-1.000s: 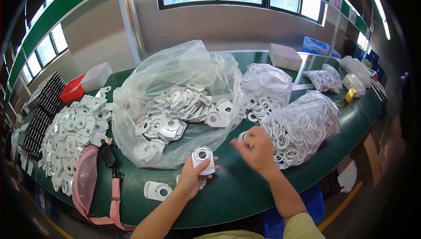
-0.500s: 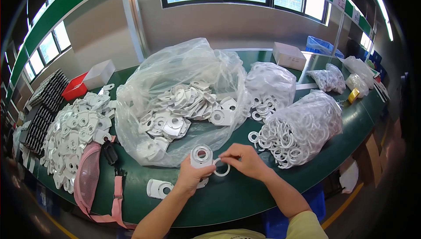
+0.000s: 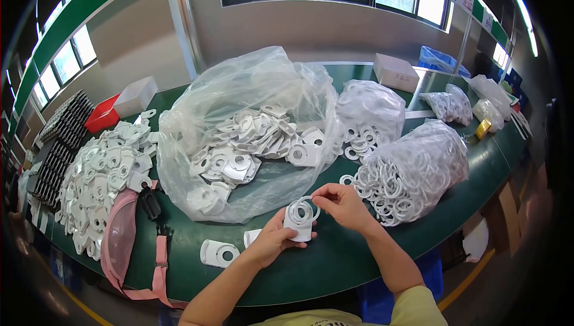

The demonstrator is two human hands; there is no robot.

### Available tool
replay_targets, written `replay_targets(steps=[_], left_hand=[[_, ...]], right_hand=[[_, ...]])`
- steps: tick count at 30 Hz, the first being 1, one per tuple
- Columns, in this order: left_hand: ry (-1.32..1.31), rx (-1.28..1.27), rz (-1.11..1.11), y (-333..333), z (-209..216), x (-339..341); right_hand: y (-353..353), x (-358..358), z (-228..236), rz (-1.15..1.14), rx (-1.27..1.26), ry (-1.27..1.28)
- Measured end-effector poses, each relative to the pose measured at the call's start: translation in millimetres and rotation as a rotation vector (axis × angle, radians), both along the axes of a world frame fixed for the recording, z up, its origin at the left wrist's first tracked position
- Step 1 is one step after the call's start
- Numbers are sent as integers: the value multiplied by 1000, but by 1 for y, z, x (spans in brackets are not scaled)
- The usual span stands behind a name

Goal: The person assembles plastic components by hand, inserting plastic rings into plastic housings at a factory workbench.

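My left hand (image 3: 274, 241) is closed around a white plastic plate (image 3: 304, 232) with a raised round collar and a hole at its upper end. Pinched in the fingertips of my right hand (image 3: 345, 207) is a thin white ring (image 3: 318, 212). The ring overlaps the collar's upper right side in this view; whether it touches the collar is hard to tell. One loose white plate (image 3: 211, 253) lies on the table left of my left forearm, and another (image 3: 249, 238) is partly hidden by that hand.
A large clear bag (image 3: 179, 176) of white plates spreads behind my hands. Bags of white rings (image 3: 391, 191) lie to the right. On the left are a heap of plates (image 3: 98, 185), a pink strap bag (image 3: 119, 230), stacked black trays (image 3: 54, 170) and a red box (image 3: 103, 115).
My left hand has moved right, and the plate has tilted. My right hand has raised the ring from beside the plate's lower edge to its collar.
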State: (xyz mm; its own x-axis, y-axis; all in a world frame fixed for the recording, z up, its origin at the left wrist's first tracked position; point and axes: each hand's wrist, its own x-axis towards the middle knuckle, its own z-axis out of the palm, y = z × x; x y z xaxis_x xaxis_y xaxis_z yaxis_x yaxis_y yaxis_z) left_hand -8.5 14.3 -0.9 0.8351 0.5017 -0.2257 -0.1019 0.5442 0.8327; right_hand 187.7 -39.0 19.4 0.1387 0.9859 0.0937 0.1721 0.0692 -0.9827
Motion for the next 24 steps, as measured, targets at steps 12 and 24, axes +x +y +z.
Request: replay_targets(steps=[12, 24], left_hand=[[19, 45, -92, -2, 1, 1], [116, 307, -46, -14, 5, 2]], right_hand=[[-3, 2, -4, 85, -10, -170], [0, -5, -10, 64, 78, -186]])
